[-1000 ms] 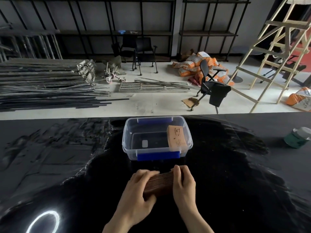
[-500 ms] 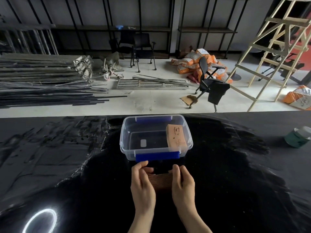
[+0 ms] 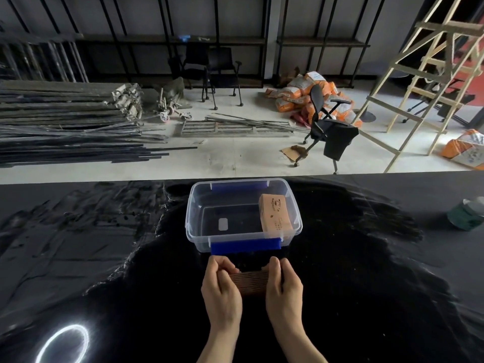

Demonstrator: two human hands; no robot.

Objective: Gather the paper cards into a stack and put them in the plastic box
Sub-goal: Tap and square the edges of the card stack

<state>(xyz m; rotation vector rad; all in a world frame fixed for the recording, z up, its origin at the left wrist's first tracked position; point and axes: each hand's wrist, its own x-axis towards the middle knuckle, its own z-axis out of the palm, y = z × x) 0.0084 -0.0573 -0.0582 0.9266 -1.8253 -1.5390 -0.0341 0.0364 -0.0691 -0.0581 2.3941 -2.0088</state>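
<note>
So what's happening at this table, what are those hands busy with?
A person is squaring up a stack of brown paper cards, pressed between the left hand and the right hand, on a black table. Just beyond the hands sits an open clear plastic box with blue latches. A tan cardboard packet already leans inside it at the right. The stack has not yet gone into the box.
</note>
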